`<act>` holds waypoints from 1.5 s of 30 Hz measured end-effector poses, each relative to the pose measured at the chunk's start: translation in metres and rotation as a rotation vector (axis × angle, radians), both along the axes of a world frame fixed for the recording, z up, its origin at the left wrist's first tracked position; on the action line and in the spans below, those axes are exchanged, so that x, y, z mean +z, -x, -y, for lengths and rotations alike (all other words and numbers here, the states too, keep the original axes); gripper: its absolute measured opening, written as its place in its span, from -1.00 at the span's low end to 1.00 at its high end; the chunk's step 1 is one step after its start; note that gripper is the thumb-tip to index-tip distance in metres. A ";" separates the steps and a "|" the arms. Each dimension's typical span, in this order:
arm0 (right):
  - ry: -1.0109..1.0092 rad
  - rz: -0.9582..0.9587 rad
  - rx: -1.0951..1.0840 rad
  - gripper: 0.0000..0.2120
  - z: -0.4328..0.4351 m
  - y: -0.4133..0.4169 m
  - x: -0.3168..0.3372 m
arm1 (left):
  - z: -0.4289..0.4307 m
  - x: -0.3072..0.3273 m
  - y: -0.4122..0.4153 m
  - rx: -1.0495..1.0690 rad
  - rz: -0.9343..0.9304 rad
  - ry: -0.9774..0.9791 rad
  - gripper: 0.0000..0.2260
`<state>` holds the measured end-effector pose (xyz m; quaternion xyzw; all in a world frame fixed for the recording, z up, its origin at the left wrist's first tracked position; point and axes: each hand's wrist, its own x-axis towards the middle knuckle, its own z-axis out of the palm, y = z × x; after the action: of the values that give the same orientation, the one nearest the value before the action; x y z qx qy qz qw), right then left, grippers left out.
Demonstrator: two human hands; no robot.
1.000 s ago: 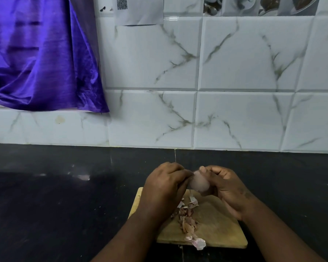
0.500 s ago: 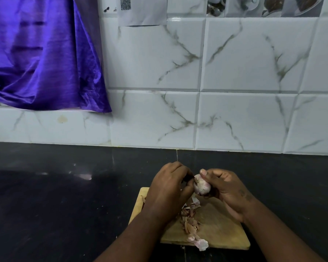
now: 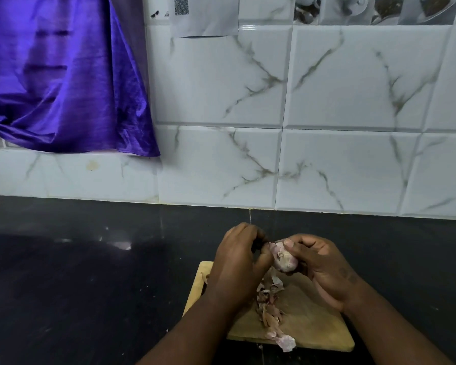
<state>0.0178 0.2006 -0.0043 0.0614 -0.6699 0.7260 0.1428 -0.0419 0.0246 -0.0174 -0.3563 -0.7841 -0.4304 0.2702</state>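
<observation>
nearest, a wooden cutting board (image 3: 313, 325) lies on the black counter (image 3: 90, 272), with a strip of dry garlic peels (image 3: 270, 309) across it. above the board both hands meet. the right hand (image 3: 324, 267) grips the garlic bulb (image 3: 283, 258), fingers curled round it and thumb on top. the left hand (image 3: 238, 262) has its fingers curled in, thumb pinching at the bulb's skin; something small and dark shows between its fingers, too hidden to tell. behind, a marbled tile wall (image 3: 353, 88), a purple cloth (image 3: 58, 75) at left, and a paper sheet (image 3: 211, 19) bearing a qr code (image 3: 181, 5); the small marks beside it cannot be read.
</observation>
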 end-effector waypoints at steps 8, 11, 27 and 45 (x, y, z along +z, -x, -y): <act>0.109 -0.016 0.077 -0.36 0.002 -0.005 0.005 | 0.001 -0.001 0.002 0.082 0.106 0.017 -0.87; 0.133 -0.034 0.092 -0.36 0.003 -0.005 0.005 | 0.002 -0.001 0.002 0.113 0.155 0.124 -0.79; 0.264 -0.035 0.109 -0.47 -0.008 0.004 -0.001 | 0.001 -0.002 -0.002 0.034 0.152 0.114 -0.80; 0.193 -0.040 0.111 -0.34 -0.006 0.004 -0.004 | 0.001 -0.001 -0.004 -0.026 0.111 -0.073 -0.85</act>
<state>0.0135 0.2066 -0.0088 0.0991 -0.5894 0.7926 0.1210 -0.0382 0.0240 -0.0186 -0.3321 -0.7770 -0.4812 0.2335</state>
